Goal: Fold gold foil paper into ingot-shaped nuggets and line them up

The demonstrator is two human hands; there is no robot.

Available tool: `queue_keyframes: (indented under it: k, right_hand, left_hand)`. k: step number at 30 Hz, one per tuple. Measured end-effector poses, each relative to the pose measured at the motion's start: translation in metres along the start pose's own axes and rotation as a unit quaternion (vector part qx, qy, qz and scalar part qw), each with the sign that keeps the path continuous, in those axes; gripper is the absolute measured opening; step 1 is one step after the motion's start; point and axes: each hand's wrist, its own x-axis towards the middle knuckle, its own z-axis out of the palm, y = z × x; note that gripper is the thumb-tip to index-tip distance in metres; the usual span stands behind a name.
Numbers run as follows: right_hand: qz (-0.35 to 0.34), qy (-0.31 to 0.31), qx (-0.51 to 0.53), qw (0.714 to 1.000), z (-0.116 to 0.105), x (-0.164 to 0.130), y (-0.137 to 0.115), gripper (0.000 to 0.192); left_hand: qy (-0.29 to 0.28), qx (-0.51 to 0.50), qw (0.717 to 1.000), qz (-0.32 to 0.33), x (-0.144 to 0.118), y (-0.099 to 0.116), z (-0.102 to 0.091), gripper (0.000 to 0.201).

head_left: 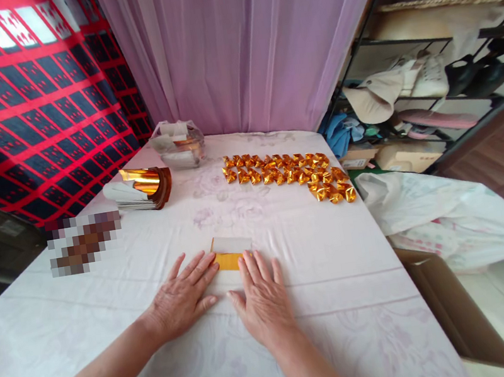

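Note:
A sheet of gold foil paper [228,262] lies on the table in front of me, with a gold band folded over its near part and a pale part [232,244] behind. My left hand [181,298] lies flat, its fingertips on the sheet's left edge. On the right end of the gold band press the spread fingers of my right hand [264,295]. Neither hand grasps anything. Several folded gold foil pieces [288,173] stand in rows towards the back right. A curled stack of gold and white sheets [144,189] sits at the back left.
Behind the stack is a clear plastic bag [178,144] with papers in it. A purple curtain [229,45] hangs at the table's far edge. To the right are a loaded shelf [425,104], a white plastic bag [452,214] and a cardboard box [457,309]. A blurred patch [85,243] covers something at left.

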Motion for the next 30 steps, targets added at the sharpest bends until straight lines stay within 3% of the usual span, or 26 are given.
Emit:
queue_keyframes:
  k: [4, 7, 12, 30]
  right_hand:
    - [0.009, 0.018, -0.02, 1.0, 0.007, 0.002, -0.003, 0.07]
    - [-0.021, 0.029, -0.026, 0.999, 0.009, 0.005, -0.009, 0.066]
    - [-0.07, -0.017, -0.023, 0.997, 0.006, 0.01, -0.014, 0.063]
    - [0.062, -0.017, -0.077, 0.995, 0.003, -0.006, -0.005, 0.061]
  left_hand:
    - [0.017, -0.019, 1.0, 0.014, 0.001, 0.0, 0.001, 0.062]
    - [0.028, -0.028, 0.999, 0.014, 0.002, 0.001, 0.002, 0.061]
    - [0.048, -0.059, 0.997, -0.017, 0.004, 0.001, 0.005, 0.051]
    - [0.047, -0.113, 0.992, -0.027, 0.005, -0.002, 0.008, 0.05]
